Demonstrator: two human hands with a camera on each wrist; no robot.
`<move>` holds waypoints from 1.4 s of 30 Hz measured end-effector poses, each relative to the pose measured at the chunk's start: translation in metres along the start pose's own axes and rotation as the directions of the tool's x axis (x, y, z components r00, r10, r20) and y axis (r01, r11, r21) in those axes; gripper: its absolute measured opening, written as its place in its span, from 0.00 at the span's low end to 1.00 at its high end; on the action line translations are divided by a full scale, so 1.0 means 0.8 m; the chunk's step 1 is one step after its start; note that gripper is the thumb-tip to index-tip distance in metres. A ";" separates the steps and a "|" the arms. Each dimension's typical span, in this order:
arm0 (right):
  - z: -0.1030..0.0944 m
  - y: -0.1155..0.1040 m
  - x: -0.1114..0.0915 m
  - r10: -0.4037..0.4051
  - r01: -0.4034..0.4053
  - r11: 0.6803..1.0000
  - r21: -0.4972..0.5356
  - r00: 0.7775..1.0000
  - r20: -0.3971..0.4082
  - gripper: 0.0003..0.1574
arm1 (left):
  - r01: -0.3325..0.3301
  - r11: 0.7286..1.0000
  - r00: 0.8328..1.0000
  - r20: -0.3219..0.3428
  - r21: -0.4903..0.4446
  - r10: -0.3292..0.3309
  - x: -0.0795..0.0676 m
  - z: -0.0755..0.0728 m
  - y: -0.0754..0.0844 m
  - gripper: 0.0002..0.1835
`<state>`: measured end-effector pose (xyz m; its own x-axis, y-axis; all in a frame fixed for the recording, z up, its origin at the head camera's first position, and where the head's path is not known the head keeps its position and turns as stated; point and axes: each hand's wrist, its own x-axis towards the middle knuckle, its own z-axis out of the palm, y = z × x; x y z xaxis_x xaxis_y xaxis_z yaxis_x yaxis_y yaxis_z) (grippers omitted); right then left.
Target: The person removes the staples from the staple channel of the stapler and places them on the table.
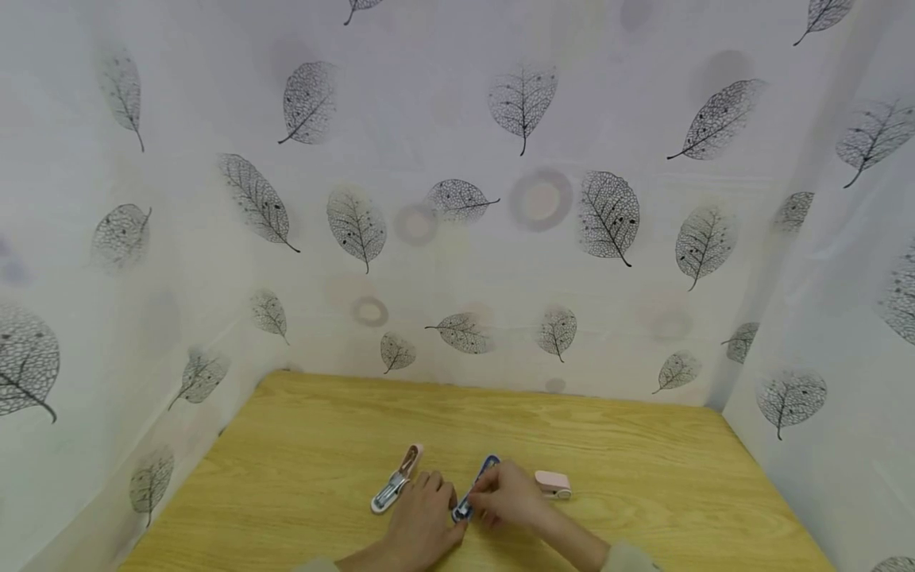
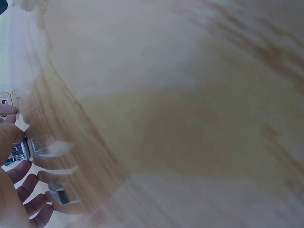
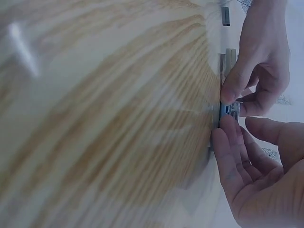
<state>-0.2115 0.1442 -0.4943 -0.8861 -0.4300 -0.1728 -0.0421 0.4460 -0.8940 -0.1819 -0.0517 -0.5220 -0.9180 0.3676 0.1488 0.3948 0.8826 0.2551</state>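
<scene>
An opened blue stapler [image 1: 485, 469] lies at the table's front middle, its metal parts exposed. My left hand [image 1: 422, 512] pinches its near end between thumb and forefinger. The stapler [image 3: 231, 110] is largely hidden by fingers in the right wrist view. There my right hand [image 3: 259, 175] has its fingertips at the stapler and its thumb held apart. From above, the right hand [image 1: 511, 494] covers the stapler's right side. An opened pink stapler [image 1: 389, 491] lies left of the left hand. To the right hand's right sits a closed pink stapler [image 1: 553, 483].
A wood-grain table [image 1: 322, 413] bears all the staplers. Behind it and at both sides hang pale sheets [image 1: 443, 262] printed with leaves. In the left wrist view a small dark block-like object [image 2: 58, 194] shows beyond the fingers.
</scene>
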 end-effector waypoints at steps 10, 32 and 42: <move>0.003 0.005 -0.001 0.004 -0.004 0.999 0.041 1.000 0.005 0.06 | -0.019 1.000 1.000 -0.020 0.013 0.020 -0.001 0.002 0.001 0.17; -0.025 0.021 -0.036 0.065 -0.058 0.976 0.209 0.997 -0.030 0.12 | 0.005 1.000 1.000 -0.022 -0.009 -0.005 0.002 0.007 0.000 0.17; -0.006 0.029 -0.052 0.080 -0.094 0.967 0.237 0.995 0.066 0.12 | 0.017 1.000 1.000 -0.020 -0.027 -0.017 0.001 0.007 -0.002 0.17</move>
<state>-0.1775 0.1765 -0.5060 -0.8544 -0.4435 -0.2707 0.1516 0.2854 -0.9463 -0.1835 -0.0511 -0.5274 -0.9237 0.3466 0.1633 0.3804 0.8805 0.2830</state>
